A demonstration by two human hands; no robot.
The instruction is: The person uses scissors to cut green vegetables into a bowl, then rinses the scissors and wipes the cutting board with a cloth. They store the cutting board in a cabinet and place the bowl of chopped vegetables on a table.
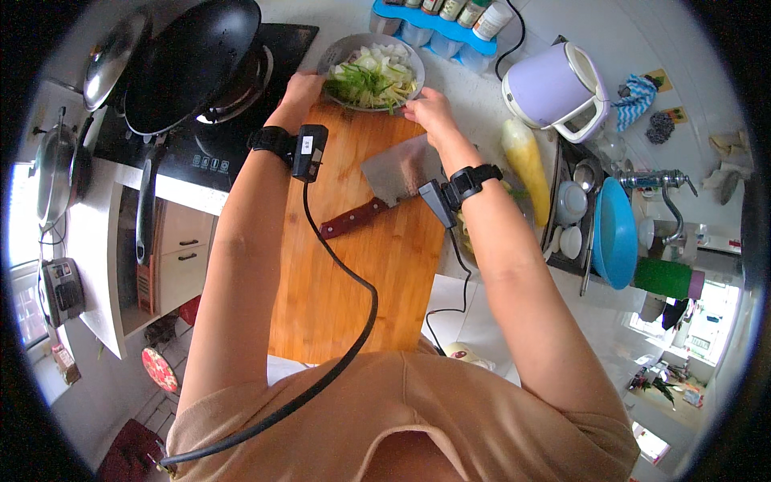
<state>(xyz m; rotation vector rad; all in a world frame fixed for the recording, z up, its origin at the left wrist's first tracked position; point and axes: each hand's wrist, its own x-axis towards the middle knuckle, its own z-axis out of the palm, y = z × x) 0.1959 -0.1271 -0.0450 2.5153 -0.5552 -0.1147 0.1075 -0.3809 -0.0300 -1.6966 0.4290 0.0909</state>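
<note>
A round bowl (420, 67) of cut white and green vegetables (373, 75) is at the far end of the wooden cutting board (355, 289). My left hand (303, 90) grips the bowl's left rim, and my right hand (431, 110) holds its lower right edge with the fingertips. Below them a cleaver (391, 175) with a dark red wooden handle lies flat on the board, its blade partly covered by my right forearm. A second bowl with pale cut pieces (467, 241) stands right of the board, mostly hidden under that forearm.
At left a black wok (187, 66) sits on the cooktop (211, 147). Spice jars stand in a blue rack (433, 27) at the back. Right are a lilac kettle (551, 84), a peeled yellow vegetable (527, 169) and the sink with a blue basin (614, 232). Cables trail from both wrists.
</note>
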